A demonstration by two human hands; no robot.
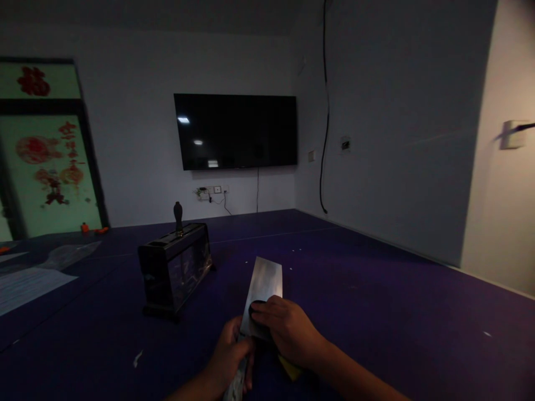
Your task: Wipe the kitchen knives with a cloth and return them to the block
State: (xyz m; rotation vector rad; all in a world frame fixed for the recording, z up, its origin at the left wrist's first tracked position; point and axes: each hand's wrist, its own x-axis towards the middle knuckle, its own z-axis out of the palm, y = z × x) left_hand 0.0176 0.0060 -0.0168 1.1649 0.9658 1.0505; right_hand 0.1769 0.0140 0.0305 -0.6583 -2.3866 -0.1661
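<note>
A cleaver (266,278) with a broad, shiny blade points away from me, low in the middle of the view. My left hand (232,353) is closed around its near end, and a pale, glossy length, perhaps a wrapped handle, shows below the fingers. Over the blade, my right hand (292,328) is bent with its fingers pressing a dark rounded piece (256,308) against the flat metal. What that piece is I cannot make out. Something yellow (289,367) shows under the right palm. To the left stands a black knife block (175,273) with a dark knife handle (178,217) sticking up from its top.
A purple surface (376,312) spreads in front, dotted with small white scraps. On the left lie a printed sheet (29,287) and clear plastic (69,256), with orange items (85,228) near the door. A television (238,133) and a hanging black cable (326,111) are on the walls.
</note>
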